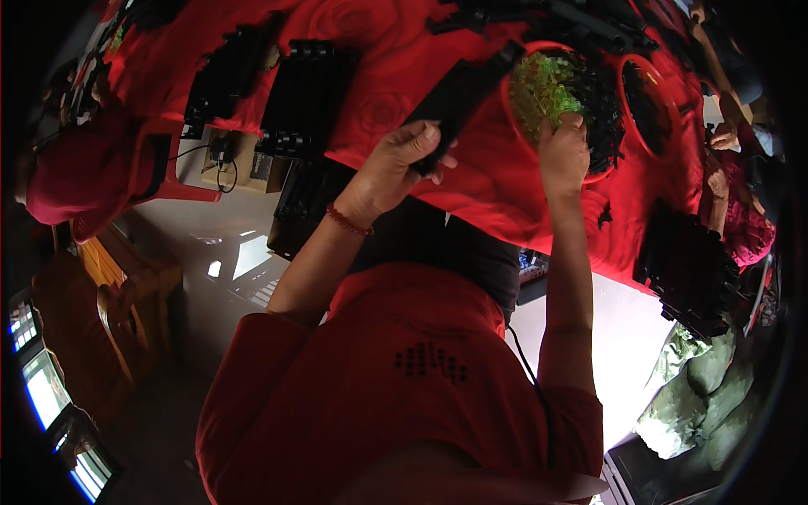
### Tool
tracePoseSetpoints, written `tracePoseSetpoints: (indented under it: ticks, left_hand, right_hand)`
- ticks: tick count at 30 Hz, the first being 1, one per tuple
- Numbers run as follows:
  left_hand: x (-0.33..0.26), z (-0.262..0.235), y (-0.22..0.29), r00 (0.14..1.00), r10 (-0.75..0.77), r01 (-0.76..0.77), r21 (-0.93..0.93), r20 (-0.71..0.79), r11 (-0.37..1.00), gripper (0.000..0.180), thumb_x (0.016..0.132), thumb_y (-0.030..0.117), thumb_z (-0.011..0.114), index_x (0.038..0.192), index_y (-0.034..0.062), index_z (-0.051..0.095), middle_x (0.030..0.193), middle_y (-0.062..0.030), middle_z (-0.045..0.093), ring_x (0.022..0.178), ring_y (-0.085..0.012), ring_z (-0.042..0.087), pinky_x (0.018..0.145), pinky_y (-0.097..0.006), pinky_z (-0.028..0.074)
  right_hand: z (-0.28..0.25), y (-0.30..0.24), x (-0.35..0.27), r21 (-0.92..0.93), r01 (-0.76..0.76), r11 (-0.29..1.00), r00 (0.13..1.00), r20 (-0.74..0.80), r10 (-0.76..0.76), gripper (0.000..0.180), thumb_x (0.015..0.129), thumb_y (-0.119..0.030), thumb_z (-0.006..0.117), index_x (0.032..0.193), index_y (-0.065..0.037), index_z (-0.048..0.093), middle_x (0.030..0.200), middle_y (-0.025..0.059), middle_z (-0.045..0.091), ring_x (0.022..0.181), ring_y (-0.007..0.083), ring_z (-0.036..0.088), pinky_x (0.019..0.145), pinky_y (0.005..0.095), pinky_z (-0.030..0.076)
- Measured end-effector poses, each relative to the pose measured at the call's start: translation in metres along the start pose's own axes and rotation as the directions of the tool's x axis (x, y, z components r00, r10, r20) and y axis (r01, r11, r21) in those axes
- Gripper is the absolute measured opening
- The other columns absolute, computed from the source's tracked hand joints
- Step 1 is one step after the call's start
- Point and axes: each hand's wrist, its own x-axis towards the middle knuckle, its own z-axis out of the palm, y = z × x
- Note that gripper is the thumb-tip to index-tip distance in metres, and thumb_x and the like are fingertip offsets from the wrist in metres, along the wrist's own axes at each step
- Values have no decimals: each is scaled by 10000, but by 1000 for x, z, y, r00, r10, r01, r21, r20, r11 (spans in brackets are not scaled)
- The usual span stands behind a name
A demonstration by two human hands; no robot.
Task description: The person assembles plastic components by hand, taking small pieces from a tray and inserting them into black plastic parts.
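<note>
A long, flat black plastic part [459,99] is gripped in my left hand [399,165], thumb on top and fingers curled under, slanting up to the right. My right hand [564,150] reaches into the near edge of a round red bowl [515,114], its fingers drawn together; whether they pinch a piece is hidden. Inside the bowl, small yellow-green clear pieces [543,82] fill the left side and small black pieces [599,118] the right.
A second red bowl [671,101] with dark contents stands to the right. Stacks of black parts [307,93] lie on the red tablecloth [379,71], with another black stack [686,265] at the right edge. Pale sacks [699,396] sit low right. Another person's hand [722,137] shows far right.
</note>
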Motion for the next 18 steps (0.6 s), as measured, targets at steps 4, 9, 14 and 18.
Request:
tracePoseSetpoints:
  ticks: [4,9,14,18]
  left_hand:
    - [-6,8,-15,998,-54,53,54,11,997,502,971,313,636,1350,5,518,1104,-85,631,917,-199,678,749,-302,550]
    - [-7,12,-31,985,-129,119,89,114,989,563,983,277,620,1431,0,422,1075,-56,603,976,-211,683,882,-351,554]
    - [-9,20,-50,985,-165,157,121,55,980,558,954,177,665,1408,-18,406,1127,-74,592,1029,-205,660,950,-341,517]
    - [-13,25,-58,986,-155,138,213,63,967,583,943,183,682,1412,-22,403,1178,-81,595,1054,-182,638,961,-320,499]
  right_hand:
    - [8,16,5,10,51,999,999,12,-51,283,902,-218,666,1051,7,579,1060,239,634,925,456,624,765,496,525]
    - [-10,10,-2,475,-28,879,994,-76,73,219,909,-103,632,1082,32,626,947,181,651,758,275,650,662,364,537]
    - [-60,-41,-37,867,-324,379,946,309,100,197,907,-46,667,1098,-4,647,811,8,643,575,39,503,517,193,425]
    - [-49,-57,-61,881,-297,369,955,273,118,169,900,-39,690,1063,-18,647,859,8,654,628,22,505,490,202,417]
